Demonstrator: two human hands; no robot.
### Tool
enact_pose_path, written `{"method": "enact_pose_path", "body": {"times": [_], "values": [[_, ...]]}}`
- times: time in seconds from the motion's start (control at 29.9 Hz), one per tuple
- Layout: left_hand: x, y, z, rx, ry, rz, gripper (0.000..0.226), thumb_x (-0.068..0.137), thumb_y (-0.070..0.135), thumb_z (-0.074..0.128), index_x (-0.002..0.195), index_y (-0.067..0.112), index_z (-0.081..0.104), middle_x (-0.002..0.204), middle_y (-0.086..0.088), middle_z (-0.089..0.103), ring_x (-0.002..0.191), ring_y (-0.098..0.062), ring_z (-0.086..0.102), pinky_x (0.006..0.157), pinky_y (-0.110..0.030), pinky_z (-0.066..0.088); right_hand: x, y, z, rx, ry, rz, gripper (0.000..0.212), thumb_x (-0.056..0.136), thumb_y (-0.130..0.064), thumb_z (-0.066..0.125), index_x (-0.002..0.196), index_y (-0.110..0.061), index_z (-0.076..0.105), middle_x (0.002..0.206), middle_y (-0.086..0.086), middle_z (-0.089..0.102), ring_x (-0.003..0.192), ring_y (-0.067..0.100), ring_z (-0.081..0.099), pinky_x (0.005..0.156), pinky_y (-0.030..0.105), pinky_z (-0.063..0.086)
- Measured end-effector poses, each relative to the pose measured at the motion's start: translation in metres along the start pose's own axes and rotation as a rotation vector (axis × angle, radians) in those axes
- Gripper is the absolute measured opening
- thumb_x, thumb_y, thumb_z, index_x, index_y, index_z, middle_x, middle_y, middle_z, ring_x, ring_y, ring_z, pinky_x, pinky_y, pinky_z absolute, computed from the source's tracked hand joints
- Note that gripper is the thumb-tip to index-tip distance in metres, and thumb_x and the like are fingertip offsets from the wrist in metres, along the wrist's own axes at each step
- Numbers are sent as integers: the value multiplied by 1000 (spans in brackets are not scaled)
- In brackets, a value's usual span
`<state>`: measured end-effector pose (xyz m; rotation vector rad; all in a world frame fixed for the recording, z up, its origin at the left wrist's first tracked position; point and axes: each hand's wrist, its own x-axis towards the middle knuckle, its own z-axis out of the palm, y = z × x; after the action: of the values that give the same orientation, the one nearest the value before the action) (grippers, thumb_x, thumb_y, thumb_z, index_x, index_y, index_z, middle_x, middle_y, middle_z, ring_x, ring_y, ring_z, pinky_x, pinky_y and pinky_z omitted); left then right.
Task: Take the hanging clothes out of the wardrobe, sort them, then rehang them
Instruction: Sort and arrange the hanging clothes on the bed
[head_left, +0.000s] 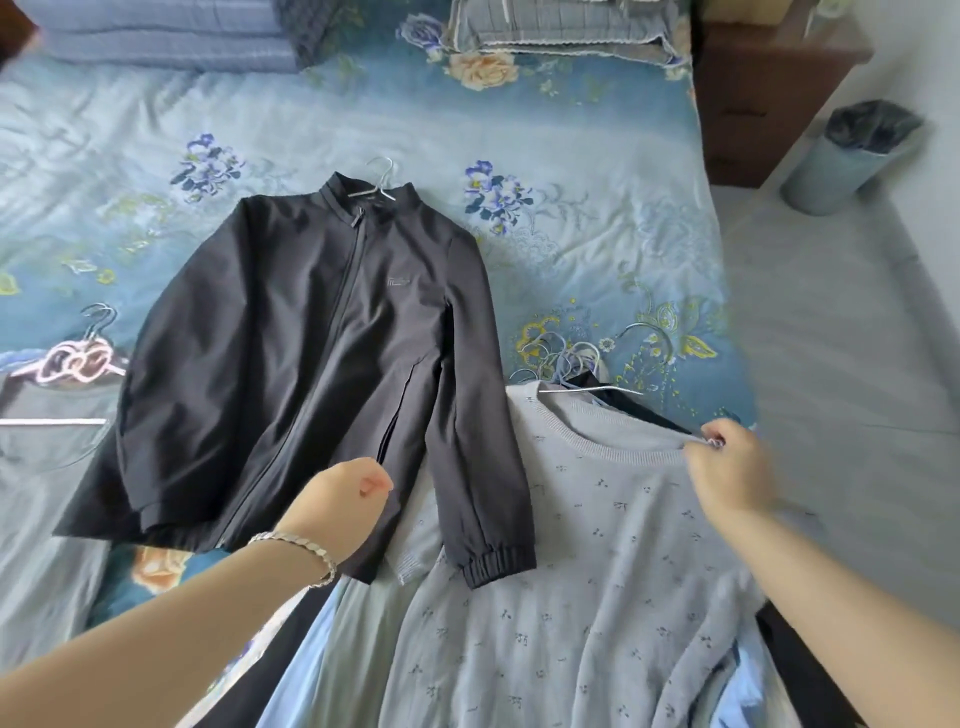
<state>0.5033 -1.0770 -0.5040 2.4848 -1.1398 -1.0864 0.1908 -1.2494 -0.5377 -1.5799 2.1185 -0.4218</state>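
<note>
Sort stage, clothes out on the bed (571, 130). Far left: pile w/ pink hanger (78, 362). Mid: black jacket (311, 364) flat on its hanger, prob sorted. Left hand (337, 499) over jacket hem, fingers curled, nothing in it. Right hand (732, 467) pinching neckline of grey sweater (571, 571), top of near-right pile. Next, imo: lift sweater clear w/o dragging layers under it, then pick its pile.

Home bedroom; floral-sheeted bed (571, 130); nightstand (769, 93)
</note>
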Motion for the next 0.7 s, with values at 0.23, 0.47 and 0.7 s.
{"method": "enact_pose_path", "body": {"times": [0.23,0.47,0.7], "values": [[-79,-18,-66,-202,74,49,16,86,17,51,96,16,63,91,0,61,91,-20,57,81,-21,41,-109,-59,-100,-54,166,-442,15,67,-11,45,70,-7,59,79,12,61,72,35,57,60,33,34],[-191,-70,-145,-162,178,327,61,85,17,66,139,20,38,135,2,41,127,-15,43,105,-23,33,-259,-164,-173,-56,318,-703,15,60,-10,39,65,-9,53,72,9,56,55,33,47,48,18,9],[-303,-154,-222,-154,526,447,69,87,39,60,146,28,25,150,8,29,139,-13,27,114,-38,21,-454,-266,-194,-85,183,-900,15,72,-2,49,72,-16,47,76,-1,50,70,30,47,51,29,21]]}}
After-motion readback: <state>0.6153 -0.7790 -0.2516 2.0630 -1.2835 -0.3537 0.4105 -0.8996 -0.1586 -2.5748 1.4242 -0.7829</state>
